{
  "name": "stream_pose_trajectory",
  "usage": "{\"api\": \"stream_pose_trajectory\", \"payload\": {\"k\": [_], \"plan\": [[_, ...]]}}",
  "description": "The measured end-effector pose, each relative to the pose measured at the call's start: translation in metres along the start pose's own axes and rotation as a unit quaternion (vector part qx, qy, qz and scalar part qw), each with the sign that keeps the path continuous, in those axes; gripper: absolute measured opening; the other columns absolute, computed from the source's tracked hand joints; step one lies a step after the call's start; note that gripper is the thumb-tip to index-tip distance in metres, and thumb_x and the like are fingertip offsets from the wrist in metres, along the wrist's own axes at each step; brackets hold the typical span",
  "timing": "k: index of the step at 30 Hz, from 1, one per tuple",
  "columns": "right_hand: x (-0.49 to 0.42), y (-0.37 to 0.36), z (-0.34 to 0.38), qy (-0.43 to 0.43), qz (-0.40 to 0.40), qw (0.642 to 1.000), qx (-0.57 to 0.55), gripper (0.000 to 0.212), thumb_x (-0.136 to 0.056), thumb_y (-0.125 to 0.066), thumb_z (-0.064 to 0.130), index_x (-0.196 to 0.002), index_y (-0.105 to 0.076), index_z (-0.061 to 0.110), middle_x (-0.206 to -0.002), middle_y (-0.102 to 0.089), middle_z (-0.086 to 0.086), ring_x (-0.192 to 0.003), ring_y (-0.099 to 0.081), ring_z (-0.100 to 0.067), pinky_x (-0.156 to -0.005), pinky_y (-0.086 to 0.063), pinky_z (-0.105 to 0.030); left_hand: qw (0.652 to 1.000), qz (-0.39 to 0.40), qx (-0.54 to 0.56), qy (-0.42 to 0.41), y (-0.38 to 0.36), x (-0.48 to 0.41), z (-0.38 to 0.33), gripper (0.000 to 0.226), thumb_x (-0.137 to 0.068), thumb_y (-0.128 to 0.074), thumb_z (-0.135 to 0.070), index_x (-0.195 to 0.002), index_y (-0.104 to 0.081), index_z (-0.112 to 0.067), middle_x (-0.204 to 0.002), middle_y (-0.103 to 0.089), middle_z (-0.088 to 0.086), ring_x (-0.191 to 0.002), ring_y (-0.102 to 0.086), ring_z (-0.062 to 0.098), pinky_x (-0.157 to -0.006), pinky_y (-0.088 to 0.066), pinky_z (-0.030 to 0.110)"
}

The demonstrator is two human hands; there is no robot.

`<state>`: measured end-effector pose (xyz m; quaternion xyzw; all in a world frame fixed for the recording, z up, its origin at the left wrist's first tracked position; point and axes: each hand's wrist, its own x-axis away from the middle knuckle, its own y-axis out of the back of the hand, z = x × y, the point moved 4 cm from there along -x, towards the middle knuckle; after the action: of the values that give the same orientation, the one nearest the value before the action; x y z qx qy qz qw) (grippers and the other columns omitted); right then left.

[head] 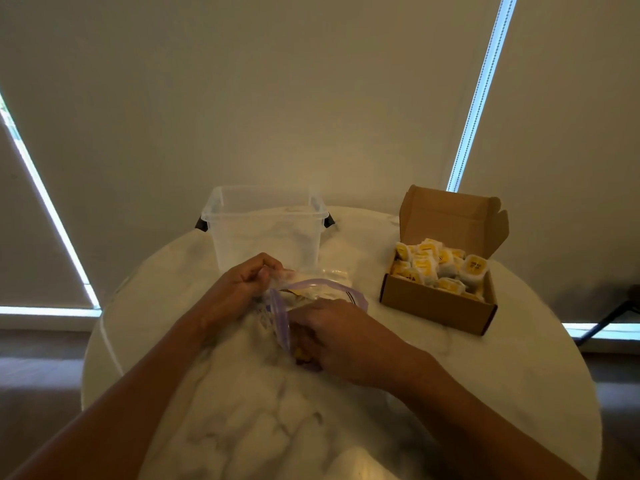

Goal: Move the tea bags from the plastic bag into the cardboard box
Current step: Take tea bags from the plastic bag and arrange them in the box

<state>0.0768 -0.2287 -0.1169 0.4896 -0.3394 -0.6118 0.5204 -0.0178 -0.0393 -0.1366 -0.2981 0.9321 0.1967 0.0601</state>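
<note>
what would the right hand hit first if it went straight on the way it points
Likely the tea bags inside the plastic bag; the right hand points left into its mouth, though depth there is unclear.

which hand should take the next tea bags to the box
Right: the right hand reaches into the plastic bag and lies nearer the cardboard box; the left hand grips the bag's edge.

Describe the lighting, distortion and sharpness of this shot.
Head view: dim, warm lighting overall; daylight strips at the blind edges blow out to white-blue; the wide-angle lens slants those edges and stretches the marble table; the plastic bag is soft and blurred; print on the tea bags in the cardboard box is unreadable.
</note>
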Motion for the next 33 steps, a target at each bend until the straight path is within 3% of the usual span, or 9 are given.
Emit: {"api": "stream_pose_trajectory", "payload": {"k": [6, 11, 14, 17, 21, 24, 27, 30, 33], "plan": [[0.016, 0.031, -0.008, -0.043, -0.084, 0.995, -0.044, 0.032, -0.101, -0.069, 0.023, -0.133, -0.071, 0.028, -0.112, -0.077, 0.010, -0.087, -0.061, 0.002, -0.079, -0.049, -0.012, 1.000, 0.005, -0.029, -0.006, 0.001, 0.001, -0.001, 0.022, -0.119, -0.051, -0.020, -0.112, -0.070, -0.013, -0.131, -0.080, -0.008, -0.131, -0.071, 0.016, -0.118, -0.051, 0.061], [0.013, 0.014, -0.007, -0.022, 0.018, 1.000, -0.008, 0.053, -0.099, -0.065, 0.010, -0.149, -0.058, 0.027, -0.151, -0.058, 0.005, -0.133, -0.049, -0.012, -0.108, -0.032, -0.010, 0.999, 0.003, -0.034, -0.010, 0.000, 0.000, 0.000, 0.023, -0.118, -0.051, -0.017, -0.108, -0.071, -0.014, -0.130, -0.081, -0.008, -0.130, -0.072, 0.014, -0.117, -0.052, 0.058], [0.012, 0.005, -0.010, -0.008, 0.050, 0.999, 0.010, 0.051, -0.099, -0.067, 0.012, -0.147, -0.057, 0.028, -0.147, -0.058, 0.004, -0.130, -0.044, -0.017, -0.115, -0.040, -0.035, 0.999, 0.007, -0.038, -0.004, -0.001, 0.002, -0.001, 0.025, -0.119, -0.050, -0.019, -0.107, -0.072, -0.019, -0.131, -0.080, -0.009, -0.129, -0.073, 0.018, -0.115, -0.054, 0.059], [0.012, 0.009, -0.012, -0.009, 0.033, 0.999, 0.015, 0.053, -0.098, -0.070, 0.018, -0.148, -0.055, 0.027, -0.150, -0.052, 0.003, -0.135, -0.041, -0.016, -0.115, -0.033, -0.028, 0.999, -0.002, -0.046, 0.004, -0.001, 0.002, -0.002, 0.024, -0.119, -0.050, -0.020, -0.110, -0.073, -0.017, -0.124, -0.082, -0.009, -0.121, -0.075, 0.026, -0.111, -0.057, 0.060], [0.018, 0.034, -0.008, -0.010, -0.037, 0.996, -0.081, 0.041, -0.090, -0.083, 0.024, -0.129, -0.070, 0.032, -0.126, -0.062, 0.013, -0.115, -0.056, -0.001, -0.094, -0.045, -0.011, 0.998, -0.009, -0.058, 0.005, 0.000, 0.004, -0.005, 0.027, -0.117, -0.052, -0.020, -0.104, -0.075, -0.028, -0.116, -0.082, -0.009, -0.113, -0.076, 0.021, -0.109, -0.058, 0.059], [0.029, 0.060, -0.013, -0.047, -0.095, 0.974, -0.201, 0.037, -0.087, -0.088, 0.026, -0.119, -0.071, 0.030, -0.112, -0.071, 0.015, -0.101, -0.070, -0.009, -0.081, -0.062, -0.026, 0.999, -0.004, -0.044, -0.003, 0.002, 0.004, -0.002, 0.022, -0.117, -0.053, -0.016, -0.111, -0.074, -0.020, -0.123, -0.081, -0.003, -0.121, -0.074, 0.030, -0.111, -0.055, 0.065], [0.041, 0.083, -0.024, -0.078, -0.146, 0.948, -0.273, 0.044, -0.081, -0.090, 0.024, -0.120, -0.069, 0.029, -0.108, -0.073, 0.009, -0.097, -0.073, -0.017, -0.082, -0.064, -0.032, 1.000, 0.005, -0.028, -0.009, 0.002, 0.003, 0.002, 0.024, -0.118, -0.051, -0.012, -0.110, -0.073, -0.019, -0.131, -0.080, -0.003, -0.130, -0.072, 0.023, -0.115, -0.052, 0.063], [0.055, 0.102, -0.047, -0.121, -0.255, 0.907, -0.313, 0.054, -0.076, -0.091, 0.022, -0.120, -0.061, 0.023, -0.106, -0.074, 0.006, -0.097, -0.075, -0.018, -0.081, -0.064, -0.031, 0.999, 0.007, -0.030, -0.008, 0.001, 0.003, 0.002, 0.026, -0.118, -0.050, -0.014, -0.109, -0.073, -0.023, -0.131, -0.080, -0.007, -0.128, -0.073, 0.020, -0.115, -0.053, 0.063], [0.074, 0.118, -0.078, -0.175, -0.374, 0.865, -0.284, 0.041, -0.078, -0.092, 0.026, -0.108, -0.065, 0.019, -0.103, -0.077, 0.003, -0.095, -0.076, -0.015, -0.076, -0.064, -0.029, 1.000, 0.002, -0.029, -0.007, 0.001, 0.003, 0.001, 0.026, -0.118, -0.051, -0.015, -0.108, -0.074, -0.024, -0.129, -0.081, -0.007, -0.127, -0.074, 0.019, -0.114, -0.054, 0.062]]}}
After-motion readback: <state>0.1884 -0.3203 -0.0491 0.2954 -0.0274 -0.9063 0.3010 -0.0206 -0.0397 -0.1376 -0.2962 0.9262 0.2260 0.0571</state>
